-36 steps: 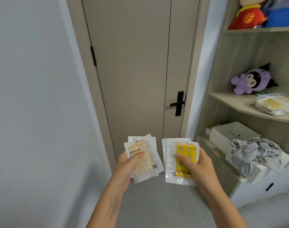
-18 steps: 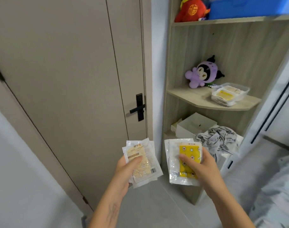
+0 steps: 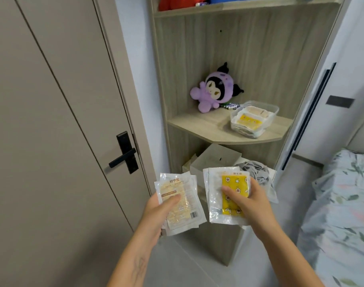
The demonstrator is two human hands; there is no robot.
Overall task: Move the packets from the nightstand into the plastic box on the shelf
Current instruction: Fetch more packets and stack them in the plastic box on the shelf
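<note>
My left hand point(image 3: 156, 216) grips a small stack of clear packets with beige contents point(image 3: 180, 201), thumb on top. A second stack, topped by a packet with a yellow star-print pad point(image 3: 228, 193), is held in my right hand point(image 3: 251, 206). Both stacks are at waist height in front of the wooden corner shelf point(image 3: 214, 127). The clear plastic box point(image 3: 270, 113) sits on the middle shelf, up and to the right of my hands, with several similar packets inside. The nightstand is out of view.
A purple plush toy point(image 3: 213, 92) lies on the same shelf left of the box. Below are a white carton point(image 3: 216, 160) and crumpled grey cloth point(image 3: 257, 172). A closed door with a black handle point(image 3: 125, 156) is on the left, a bed with floral bedding point(image 3: 342, 214) on the right.
The view has swung right and come closer to the shelf; the plastic box now lies nearer the middle and the bed has come into view. Both hands hold their packets as before.
</note>
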